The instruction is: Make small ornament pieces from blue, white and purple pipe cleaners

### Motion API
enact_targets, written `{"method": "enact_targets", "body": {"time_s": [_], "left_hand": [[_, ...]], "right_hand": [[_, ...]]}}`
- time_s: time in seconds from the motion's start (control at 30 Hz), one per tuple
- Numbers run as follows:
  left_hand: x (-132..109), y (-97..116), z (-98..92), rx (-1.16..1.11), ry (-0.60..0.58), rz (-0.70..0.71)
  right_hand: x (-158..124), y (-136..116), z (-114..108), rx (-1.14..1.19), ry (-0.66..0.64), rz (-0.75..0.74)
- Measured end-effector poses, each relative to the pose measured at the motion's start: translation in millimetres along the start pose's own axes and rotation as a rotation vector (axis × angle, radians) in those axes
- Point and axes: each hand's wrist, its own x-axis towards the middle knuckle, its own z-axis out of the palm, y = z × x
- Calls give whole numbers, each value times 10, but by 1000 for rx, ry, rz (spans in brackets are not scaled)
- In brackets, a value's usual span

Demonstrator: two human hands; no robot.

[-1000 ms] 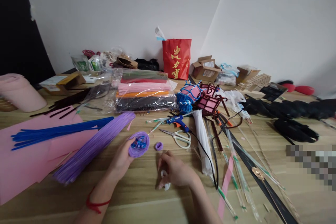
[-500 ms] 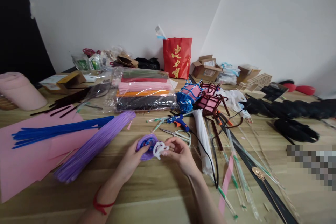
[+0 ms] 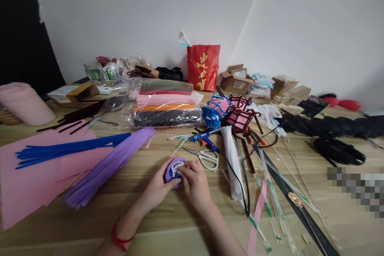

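Between my hands is a round purple and blue coil of pipe cleaners (image 3: pixel 168 175), tilted up off the table. My left hand (image 3: pixel 159 187) is closed around its left side, thumb across the lower edge. A white bent pipe-cleaner shape (image 3: pixel 177 167) lies against the coil's face. My right hand (image 3: pixel 194 182) pinches that white piece at its right end; the fingers hide part of it. Just beyond are scissors with pale handles (image 3: pixel 209 160) and a blue glue gun (image 3: pixel 204 139).
Left lie purple pipe cleaners (image 3: pixel 109 168), blue pipe cleaners (image 3: pixel 72 148) and pink sheets (image 3: pixel 27 192). White pipe cleaners (image 3: pixel 231 164) and the glue gun's black cord (image 3: pixel 237 174) lie right. Behind are wrapped bundles (image 3: pixel 168 102), small lanterns (image 3: pixel 238 118) and a red bag (image 3: pixel 204 66).
My right hand has brought the white piece leftward onto the coil's face. The coil has shifted slightly right and tilted in my left hand.
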Motion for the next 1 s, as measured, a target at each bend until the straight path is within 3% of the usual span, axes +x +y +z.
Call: {"method": "enact_targets", "body": {"time_s": [0.1, 0.2, 0.33, 0.57, 0.77, 1.0], "left_hand": [[-18, 31, -24, -79, -28, -49], [-28, 79, -18, -199, -21, -125], [-3, 87, 10, -258, 56, -175], [35, 50, -7, -299, 85, -181], [34, 37, -12, -273, 119, -194], [42, 37, -6, -308, 217, -219]], "right_hand": [[8, -66, -26, -65, -101, -16], [21, -102, -54, -61, -106, -10], [40, -70, -79, 45, -17, -23], [56, -18, -171, 96, 168, -46], [42, 6, -109, 16, -28, -165], [-3, -1, -1, 20, -33, -132]]}}
